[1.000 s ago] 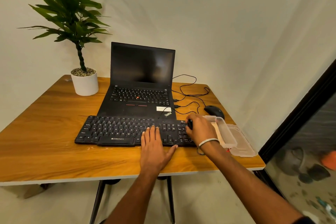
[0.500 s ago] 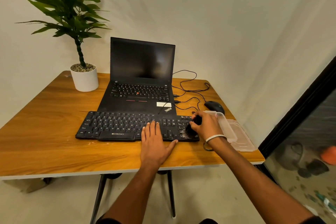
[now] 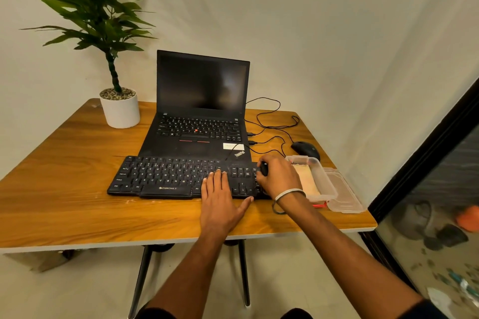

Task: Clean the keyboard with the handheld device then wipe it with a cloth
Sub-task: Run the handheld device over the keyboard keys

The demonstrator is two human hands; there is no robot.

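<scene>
Left hand [image 3: 220, 204] flat on keyboard [image 3: 166, 176], fingers straight and together, thumb spread. Right hand [image 3: 278, 176] curled around small black handheld device [image 3: 263, 169] over keyboard's right end.

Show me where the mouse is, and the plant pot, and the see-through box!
mouse [image 3: 305, 150], head view, on the middle of its black top.
plant pot [image 3: 120, 111], head view, on its white front wall.
see-through box [image 3: 325, 186], head view, on its clear right-hand wall.

Keyboard [image 3: 166, 176]: ZEBRONICS; laptop [image 3: 199, 124]: apparently ThinkPad.
</scene>
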